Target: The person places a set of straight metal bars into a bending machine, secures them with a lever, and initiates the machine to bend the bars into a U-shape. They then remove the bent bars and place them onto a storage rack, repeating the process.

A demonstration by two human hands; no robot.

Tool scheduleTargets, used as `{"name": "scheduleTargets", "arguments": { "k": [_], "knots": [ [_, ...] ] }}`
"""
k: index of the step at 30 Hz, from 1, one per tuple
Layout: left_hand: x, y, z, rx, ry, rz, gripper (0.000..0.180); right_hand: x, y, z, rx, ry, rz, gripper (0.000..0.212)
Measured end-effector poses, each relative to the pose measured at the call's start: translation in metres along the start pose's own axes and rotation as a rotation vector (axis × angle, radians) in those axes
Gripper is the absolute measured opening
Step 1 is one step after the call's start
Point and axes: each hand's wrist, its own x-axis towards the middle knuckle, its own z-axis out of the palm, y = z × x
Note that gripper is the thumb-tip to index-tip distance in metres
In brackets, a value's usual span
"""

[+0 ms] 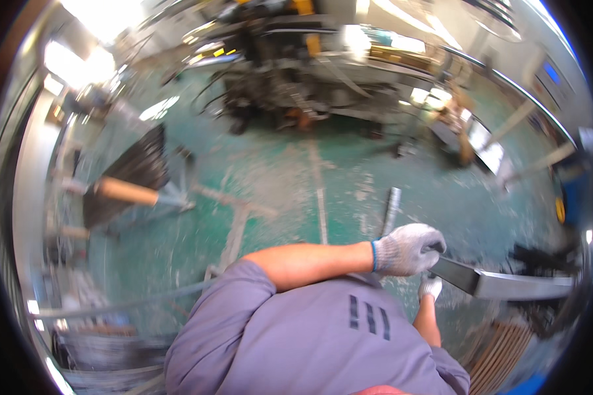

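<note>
My left hand, in a pale knit glove with a blue cuff, reaches across my body to the right. Its fingers are curled closed at the near end of a long grey metal bar. The bar runs off to the right, its nearer part darker. Past the left wrist a narrow silvery strip points away from me; its lower end is hidden behind the glove. My right hand, also gloved, is lower down, close under the bar. Its fingers are mostly hidden, so I cannot tell what it holds.
Worn green floor spreads ahead. Blurred machinery stands at the far side. On the left are a dark sheet and an orange-brown cylinder. Brown slats lie at lower right, near a dark pile.
</note>
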Motion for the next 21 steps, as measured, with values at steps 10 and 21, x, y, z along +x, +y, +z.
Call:
{"name": "scheduleTargets", "arguments": {
  "k": [10,21],
  "knots": [
    [-0.292,-0.135,-0.317,0.218,0.899,-0.733,0.017,-0.096,-0.097,0.173,-0.322,-0.464,-0.116,0.035],
    [-0.493,-0.196,-0.53,0.204,1.379,-0.829,0.012,0.004,-0.41,0.356,-0.55,-0.7,-0.207,0.027]
  ]
}}
